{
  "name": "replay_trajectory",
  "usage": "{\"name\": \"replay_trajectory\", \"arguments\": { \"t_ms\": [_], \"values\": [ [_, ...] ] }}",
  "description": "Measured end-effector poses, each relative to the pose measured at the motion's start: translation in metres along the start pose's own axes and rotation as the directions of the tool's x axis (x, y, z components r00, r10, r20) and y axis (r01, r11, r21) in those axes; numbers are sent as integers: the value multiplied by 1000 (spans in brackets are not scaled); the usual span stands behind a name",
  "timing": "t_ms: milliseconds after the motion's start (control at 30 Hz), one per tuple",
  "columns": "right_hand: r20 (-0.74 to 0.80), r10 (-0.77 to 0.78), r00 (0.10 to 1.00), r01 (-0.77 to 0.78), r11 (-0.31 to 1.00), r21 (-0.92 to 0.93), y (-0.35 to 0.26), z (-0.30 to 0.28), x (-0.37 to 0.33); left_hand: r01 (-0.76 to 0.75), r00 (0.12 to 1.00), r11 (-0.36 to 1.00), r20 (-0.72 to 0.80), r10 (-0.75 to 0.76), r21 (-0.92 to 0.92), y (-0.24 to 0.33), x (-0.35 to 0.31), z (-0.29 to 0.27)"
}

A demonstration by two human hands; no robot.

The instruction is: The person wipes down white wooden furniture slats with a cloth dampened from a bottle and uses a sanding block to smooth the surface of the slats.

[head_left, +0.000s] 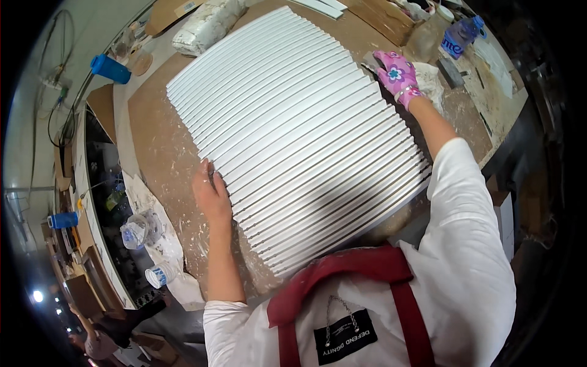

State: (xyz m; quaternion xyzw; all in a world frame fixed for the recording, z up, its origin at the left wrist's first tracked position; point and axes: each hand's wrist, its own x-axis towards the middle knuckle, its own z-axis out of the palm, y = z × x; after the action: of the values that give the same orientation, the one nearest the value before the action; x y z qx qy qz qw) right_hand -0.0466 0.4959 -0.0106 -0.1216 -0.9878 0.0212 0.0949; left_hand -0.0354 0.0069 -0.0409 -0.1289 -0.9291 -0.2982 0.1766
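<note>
White slats [299, 134], many of them lying side by side, form a wide ribbed panel on the table in front of me. Small pins or notches show along their ends. My left hand [213, 197], bare, rests against the slats' left ends with thumb and forefinger apart. Beyond the right edge is my right hand [397, 74], in a pink flowered glove [408, 78]. Its fingers are closed around a thin, narrow tool [370, 68] beside the slat ends; its exact kind is hard to make out.
A brown, white-spattered board [165, 140] lies under the slats. A wrapped white bundle [208, 27] sits at the far left, near a blue bottle [110, 69]. At the far right are a plastic water bottle [463, 37], a cloudy jar [428, 35], a crumpled cloth [430, 85] and a grey block [450, 73].
</note>
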Motion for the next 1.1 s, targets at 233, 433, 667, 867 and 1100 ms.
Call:
{"name": "replay_trajectory", "arguments": {
  "t_ms": [233,433,667,867,1100],
  "values": [
    [-45,-520,853,522,851,53,-77,-10,-23,-32,999,999,-20,32,0,-13,-7,-2],
    [-196,-154,969,154,988,-14,34,-2,-12,-88,995,995,-51,85,-55,-10,-2,7],
    [-73,-22,997,27,998,64,22,7,-14,-97,995,994,-28,95,-52,-13,-5,5],
    [-94,-182,979,180,983,-27,23,14,-7,-61,997,996,-55,57,-72,-15,-7,7],
    [-247,-630,737,676,677,292,-220,-29,-34,143,941,851,-196,-275,-505,-59,35,4]
  ]
}}
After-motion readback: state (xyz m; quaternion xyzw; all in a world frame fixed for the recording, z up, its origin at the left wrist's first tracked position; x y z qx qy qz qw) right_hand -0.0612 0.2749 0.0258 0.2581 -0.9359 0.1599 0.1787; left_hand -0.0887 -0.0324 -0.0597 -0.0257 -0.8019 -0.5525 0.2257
